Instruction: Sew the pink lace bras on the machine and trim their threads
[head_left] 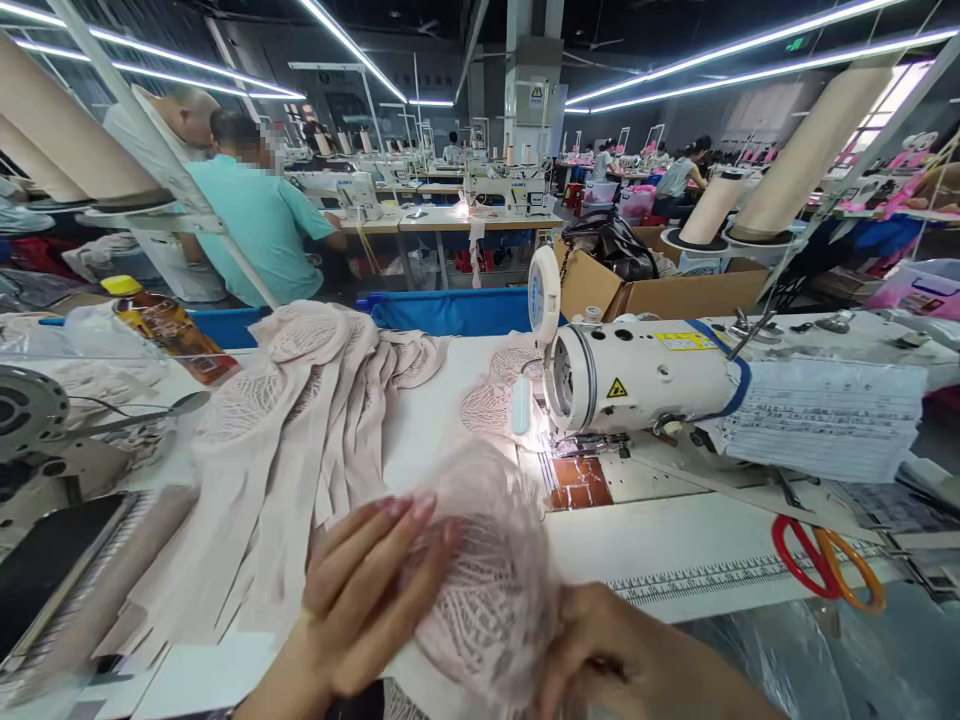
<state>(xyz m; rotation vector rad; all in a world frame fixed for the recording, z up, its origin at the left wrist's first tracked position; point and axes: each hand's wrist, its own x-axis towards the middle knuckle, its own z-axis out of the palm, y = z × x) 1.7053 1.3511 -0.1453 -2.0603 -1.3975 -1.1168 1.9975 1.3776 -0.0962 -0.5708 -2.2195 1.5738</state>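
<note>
A beige lace garment piece (487, 590), shaped like a bra cup, is in front of me, smeared by motion. My left hand (367, 590) grips its left side, fingertips pressed against the lace. At the lower right edge, my right hand (600, 650) has its fingers closed around the fabric. Beyond it, another lace piece (487, 400) lies by the needle area of a white sewing machine (637, 370), under a bright lamp. On the left, a stack of similar beige lace pieces (300, 430) with long straps drapes over the white table (420, 430).
Scissors (806, 560) with red and orange handles lie at right, near a printed ruler (712, 580). A paper sheet (825, 410) hangs on the machine. A bottle (176, 330) tilts at left; thread cones (712, 205) stand behind. A person in a turquoise shirt (255, 220) is beyond.
</note>
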